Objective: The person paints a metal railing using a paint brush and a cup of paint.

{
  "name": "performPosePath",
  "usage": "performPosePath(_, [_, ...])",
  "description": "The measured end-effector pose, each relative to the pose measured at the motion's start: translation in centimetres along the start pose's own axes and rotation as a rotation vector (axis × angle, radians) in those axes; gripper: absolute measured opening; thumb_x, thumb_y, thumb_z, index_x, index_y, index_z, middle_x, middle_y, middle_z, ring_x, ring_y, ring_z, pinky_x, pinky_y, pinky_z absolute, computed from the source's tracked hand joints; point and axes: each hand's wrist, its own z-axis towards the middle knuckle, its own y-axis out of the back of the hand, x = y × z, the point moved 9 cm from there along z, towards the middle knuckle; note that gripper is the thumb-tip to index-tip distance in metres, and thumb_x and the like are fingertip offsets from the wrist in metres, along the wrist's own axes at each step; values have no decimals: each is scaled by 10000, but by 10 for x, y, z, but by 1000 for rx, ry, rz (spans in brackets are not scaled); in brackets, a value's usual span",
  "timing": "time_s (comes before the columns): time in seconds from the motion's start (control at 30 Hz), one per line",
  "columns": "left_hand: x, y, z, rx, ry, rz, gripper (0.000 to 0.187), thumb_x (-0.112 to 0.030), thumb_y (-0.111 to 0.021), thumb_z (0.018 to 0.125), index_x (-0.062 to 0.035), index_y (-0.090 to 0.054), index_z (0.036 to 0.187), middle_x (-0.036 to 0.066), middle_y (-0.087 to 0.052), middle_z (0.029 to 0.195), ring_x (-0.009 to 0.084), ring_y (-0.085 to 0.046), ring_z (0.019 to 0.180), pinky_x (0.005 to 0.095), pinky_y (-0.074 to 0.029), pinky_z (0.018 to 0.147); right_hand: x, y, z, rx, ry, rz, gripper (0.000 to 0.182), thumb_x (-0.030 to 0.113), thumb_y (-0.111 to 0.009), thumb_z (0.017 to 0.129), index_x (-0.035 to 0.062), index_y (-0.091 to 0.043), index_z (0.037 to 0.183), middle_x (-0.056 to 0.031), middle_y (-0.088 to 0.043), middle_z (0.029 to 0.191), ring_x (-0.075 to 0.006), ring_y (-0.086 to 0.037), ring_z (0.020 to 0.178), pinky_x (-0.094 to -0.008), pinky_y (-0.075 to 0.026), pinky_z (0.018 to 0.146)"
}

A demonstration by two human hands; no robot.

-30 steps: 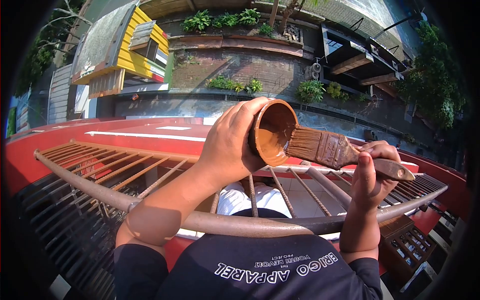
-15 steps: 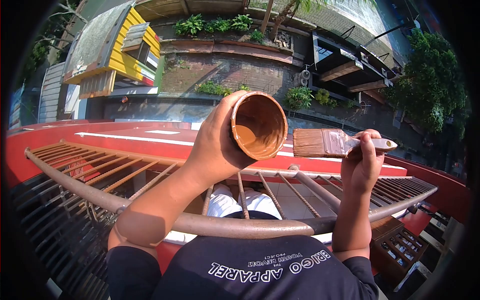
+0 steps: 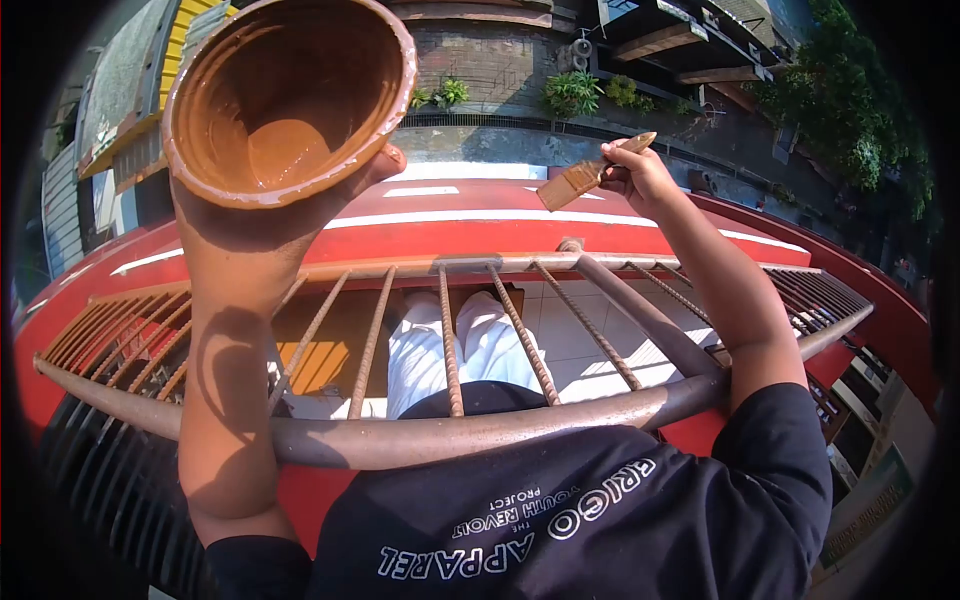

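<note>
My left hand point(image 3: 245, 235) grips a round paint pot point(image 3: 395, 110), raised close to the camera and tilted so that its inside shows. Brown paint point(image 3: 290, 150) lies at the bottom and coats the walls, with smears round the rim. Most of the left fingers are hidden behind the pot. Away to the right, my right hand point(image 3: 640, 178) holds a flat paintbrush point(image 3: 572, 186) by its handle. The bristles are coated brown and point down to the left, apart from the pot. Below both hands runs a metal railing point(image 3: 500, 425) with ribbed bars, partly orange-brown on the left.
Both arms reach over the railing. Beyond it lies a red ledge point(image 3: 480, 235) with white stripes. Far below are a paved yard point(image 3: 490, 75), plants point(image 3: 572, 93), a dark roofed structure point(image 3: 680, 45) and a yellow-walled building point(image 3: 175, 45). A tree point(image 3: 840, 100) stands at the right.
The pot has moved left and up, nearer the camera. The brush has moved left and up, away from the pot, and its bristles now tilt downward. The view has shifted too.
</note>
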Motion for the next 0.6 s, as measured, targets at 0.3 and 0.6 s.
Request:
performPosePath(0.3, [-36, 24, -1, -127, -453, 371, 698, -77, -857, 723, 23, -511, 1321, 148, -640, 1216, 256, -663, 1053, 389, -544, 948, -157, -34, 73, -97, -96, -503, 248, 189, -734, 877, -45, -671, 930, -138, -716, 837, -207, -717, 713, -323, -603, 648])
performPosePath(0.6, [-38, 20, -3, -134, -523, 501, 735, -132, -871, 714, 19, -513, 1337, 147, -629, 1247, 269, -638, 1109, 406, -505, 999, -162, 81, 71, -217, -231, -1106, 250, 240, -732, 834, -1, -714, 895, -152, -733, 818, -248, -732, 767, -368, -575, 734])
